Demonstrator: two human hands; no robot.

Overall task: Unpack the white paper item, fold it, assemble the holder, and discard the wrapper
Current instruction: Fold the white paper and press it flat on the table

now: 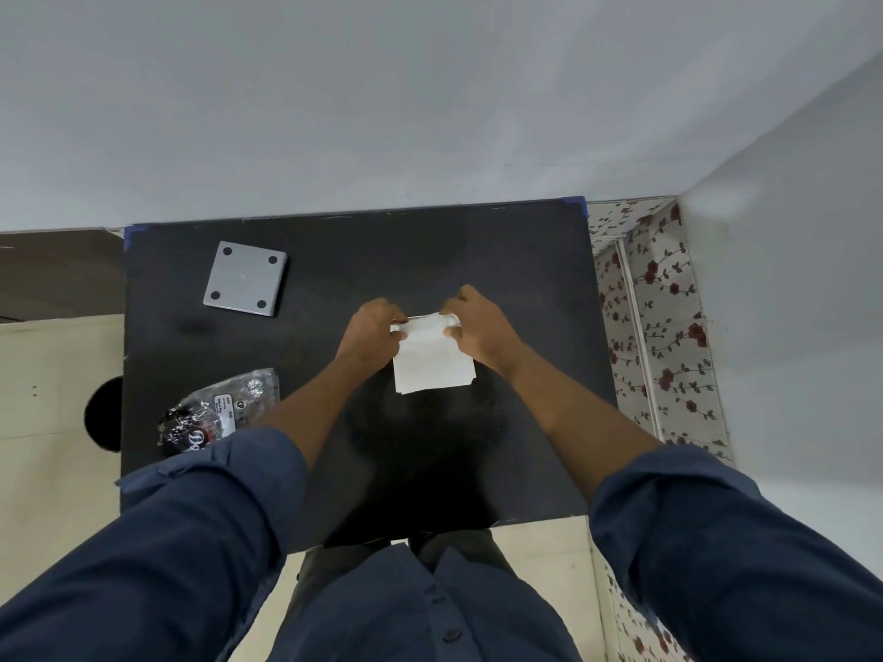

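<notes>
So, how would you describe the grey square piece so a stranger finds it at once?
On the black table, look at the far left corner. The grey square plate lies flat there, apart from the crumpled wrapper nearer the person. Only it has four dark round dots, one in each corner.

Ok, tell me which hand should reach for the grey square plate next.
Left, probably. The grey plate lies on the left hand's side of the table; the right hand would have to cross over. Both hands currently pinch the white paper.

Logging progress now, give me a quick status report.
Left hand and right hand both pinch paper top edge. Wrapper on table. Nothing blocking.
</notes>
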